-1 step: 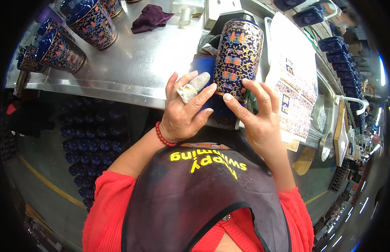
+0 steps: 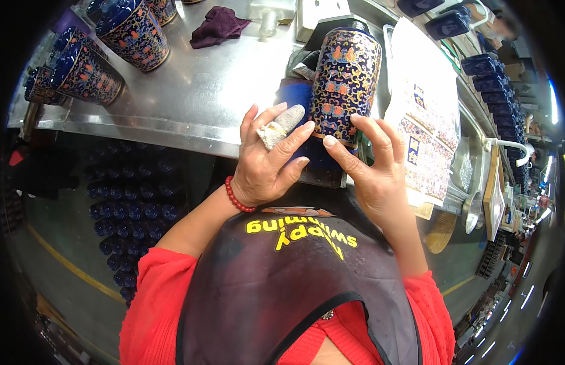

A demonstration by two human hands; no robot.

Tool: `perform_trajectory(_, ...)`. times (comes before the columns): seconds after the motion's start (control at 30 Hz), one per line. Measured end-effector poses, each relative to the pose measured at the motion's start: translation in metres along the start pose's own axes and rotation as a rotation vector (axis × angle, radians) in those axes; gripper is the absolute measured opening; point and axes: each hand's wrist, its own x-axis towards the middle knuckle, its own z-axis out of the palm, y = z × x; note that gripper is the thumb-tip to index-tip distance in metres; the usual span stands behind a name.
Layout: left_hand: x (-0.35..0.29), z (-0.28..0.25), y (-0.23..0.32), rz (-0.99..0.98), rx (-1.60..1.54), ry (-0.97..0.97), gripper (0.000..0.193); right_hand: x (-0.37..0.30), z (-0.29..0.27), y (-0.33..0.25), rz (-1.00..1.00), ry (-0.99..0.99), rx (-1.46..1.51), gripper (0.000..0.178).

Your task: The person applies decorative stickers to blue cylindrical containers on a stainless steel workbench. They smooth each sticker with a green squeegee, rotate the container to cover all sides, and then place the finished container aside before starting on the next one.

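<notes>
A dark blue vase-shaped bottle (image 2: 345, 82), covered in gold scrolls and red-orange motifs, lies at the table's front edge with its short neck pointing away from me. My left hand (image 2: 265, 155) has its fingers spread at the bottle's near left edge, the index fingertip against it. A whitish cloth wrap covers one finger of that hand, and a red bead bracelet circles the wrist. From the right, my right hand (image 2: 375, 159) rests its thumb and index fingertips on the near end of the bottle, fingers apart. Blue padding (image 2: 294, 93) shows beside and below the bottle.
Patterned decal sheets (image 2: 425, 121) lie to the right, beside a metal basin (image 2: 471, 210). Several decorated bottles (image 2: 133, 36) stand at the far left. A purple cloth (image 2: 218, 27) lies on the metal table (image 2: 173, 91). Rows of blue bottles (image 2: 130, 213) stand below, left.
</notes>
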Motion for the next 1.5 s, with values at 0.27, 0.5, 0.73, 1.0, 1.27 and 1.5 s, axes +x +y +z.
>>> perform_trajectory(0.27, 0.005, 0.006, 0.009, 0.034, 0.078, 0.028, 0.05, -0.01, 0.004, 0.01, 0.09, 0.112, 0.086, 0.064)
perform_trajectory(0.5, 0.008, 0.01, 0.005, 0.131, 0.227, 0.098, 0.046, -0.02, 0.009, 0.011, 0.091, 0.118, 0.12, 0.065)
perform_trajectory(0.73, 0.001, 0.006, 0.003, 0.027, 0.095, 0.073, 0.05, 0.0, 0.004, 0.018, 0.058, 0.334, 0.374, 0.038)
perform_trajectory(1.0, -0.008, 0.007, 0.008, 0.092, 0.156, -0.018, 0.049, 0.002, -0.002, 0.018, -0.067, 0.213, 0.512, 0.04)
perform_trajectory(1.27, -0.004, 0.008, 0.013, 0.138, 0.154, -0.001, 0.055, 0.008, -0.012, 0.028, -0.1, 0.143, 0.47, 0.036)
perform_trajectory(1.5, 0.03, 0.0, 0.015, 0.237, 0.161, -0.09, 0.074, 0.015, -0.012, 0.046, 0.431, 0.099, 0.817, 0.02)
